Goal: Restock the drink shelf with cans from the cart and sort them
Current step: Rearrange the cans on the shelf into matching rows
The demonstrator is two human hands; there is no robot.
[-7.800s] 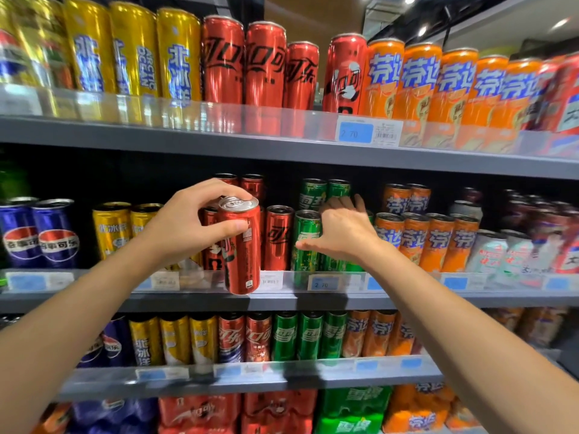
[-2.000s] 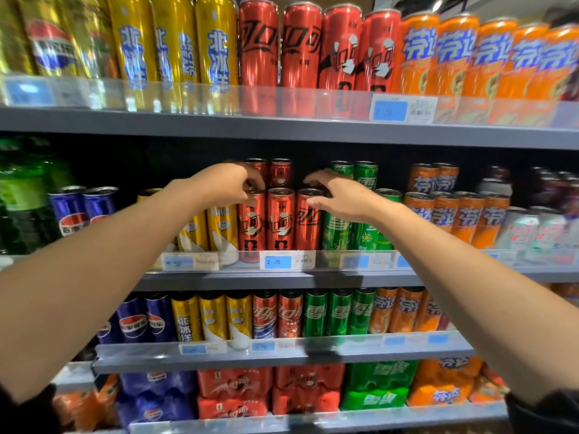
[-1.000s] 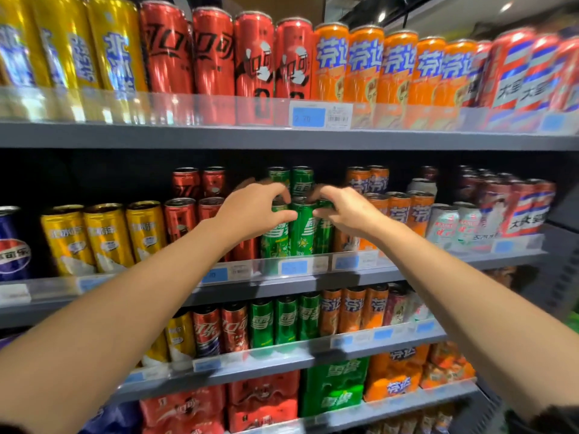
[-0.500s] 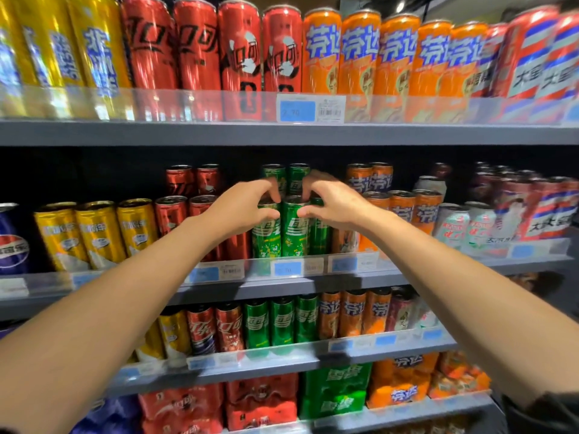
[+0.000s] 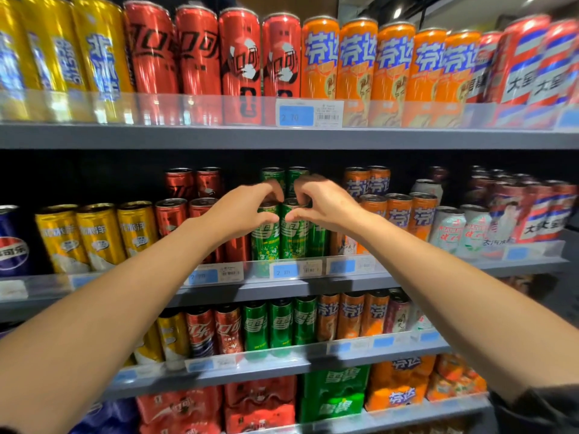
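Note:
Both my hands are at the green cans on the middle shelf (image 5: 313, 285). My left hand (image 5: 241, 211) curls over the top of the left front green can (image 5: 264, 238), thumb on its side and fingers over its rim. My right hand (image 5: 326, 206) does the same on the neighbouring green can (image 5: 294, 236). Both cans stand upright on the shelf behind the clear front rail. More green cans (image 5: 282, 177) stand behind them. Red cans (image 5: 172, 214) sit to the left and orange cans (image 5: 398, 211) to the right.
The top shelf (image 5: 282, 137) carries tall yellow, red and orange cans. Yellow cans (image 5: 97, 233) and a blue can (image 5: 11, 245) fill the middle shelf's left; white cans (image 5: 451, 227) stand at its right. A lower shelf (image 5: 266, 366) holds mixed cans above multipacks.
My hands left the red cans, shifted right to the green cans and closed round the two front ones. The camera view has swung right along the shelf.

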